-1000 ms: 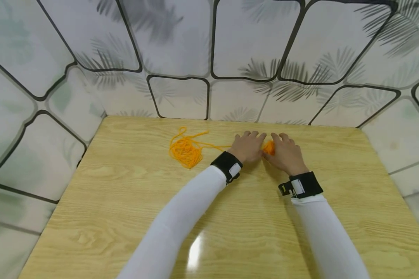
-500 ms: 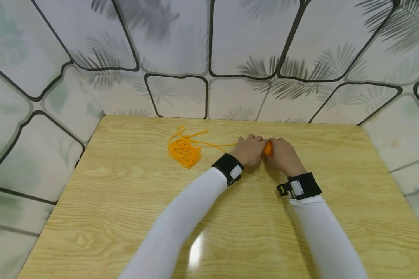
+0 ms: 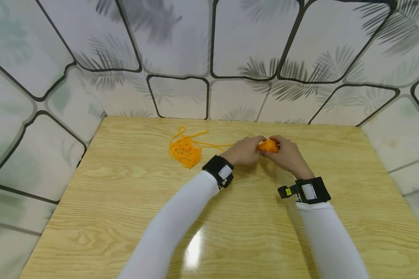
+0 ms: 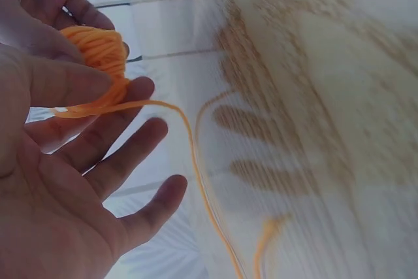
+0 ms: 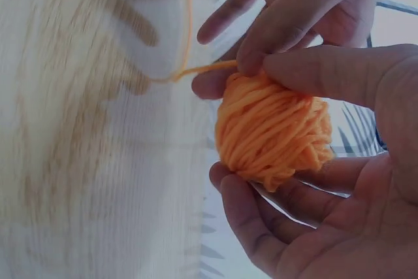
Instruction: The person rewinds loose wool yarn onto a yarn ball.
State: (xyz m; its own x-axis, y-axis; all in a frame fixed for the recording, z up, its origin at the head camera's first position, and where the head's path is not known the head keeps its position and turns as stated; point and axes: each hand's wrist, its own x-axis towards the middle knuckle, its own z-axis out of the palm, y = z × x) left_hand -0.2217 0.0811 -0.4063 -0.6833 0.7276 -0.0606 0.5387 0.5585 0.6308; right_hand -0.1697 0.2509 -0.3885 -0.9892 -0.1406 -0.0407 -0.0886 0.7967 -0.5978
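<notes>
An orange ball of yarn [image 5: 271,132] is held up over the wooden table by both hands. My right hand [image 3: 288,155] grips it, thumb on one side and fingers curled round the other, as the right wrist view shows. At its left side, my left hand [image 3: 244,150] pinches the yarn strand [image 4: 157,102] against the ball between thumb and forefinger, its other fingers spread loosely. From there the strand runs down and left to a loose heap of orange yarn [image 3: 186,152] on the table.
The light wooden table [image 3: 125,201] reaches back to a wall [image 3: 181,97] covered in patterned cloth with leaf shapes and dark lines. A loose yarn end [image 3: 202,132] sticks out of the heap toward the back.
The hands have turned the ball and lifted it into fuller view between them. Their wrists have moved slightly apart. The yarn heap stays in place.
</notes>
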